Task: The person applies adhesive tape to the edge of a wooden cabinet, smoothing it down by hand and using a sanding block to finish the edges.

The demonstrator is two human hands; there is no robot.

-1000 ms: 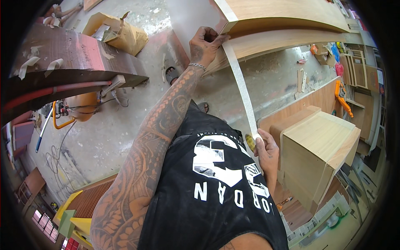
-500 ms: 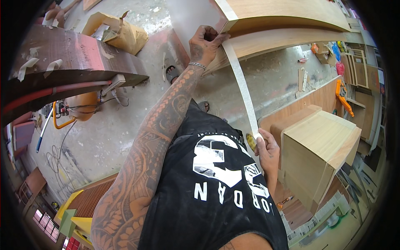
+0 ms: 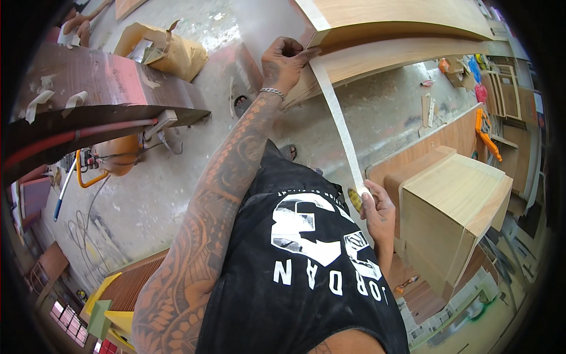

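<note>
A pale strip of masking tape [image 3: 339, 121] stretches taut between my hands. My left hand [image 3: 286, 64] is closed, thumb and finger pinching the tape's far end against the edge of a wooden panel [image 3: 401, 54], near its corner. Another pale strip [image 3: 312, 15] lies along the panel's end, beside a greyish surface. Close to my body, my right hand [image 3: 378, 209] pinches the strip's near end. A round yellowish thing [image 3: 355, 199], partly hidden, sits beside those fingers; I cannot tell whether it is the tape roll.
A plywood box [image 3: 451, 194] stands right of my right hand. Left are a dark board [image 3: 100, 76] with tape scraps, a paper bag [image 3: 186, 56] and an orange tank [image 3: 118, 156]. An orange tool [image 3: 487, 135] lies far right. Another person [image 3: 76, 25] is at the upper left.
The whole view has shifted slightly. Both hands keep their pinch, and the tape stays stretched between them.
</note>
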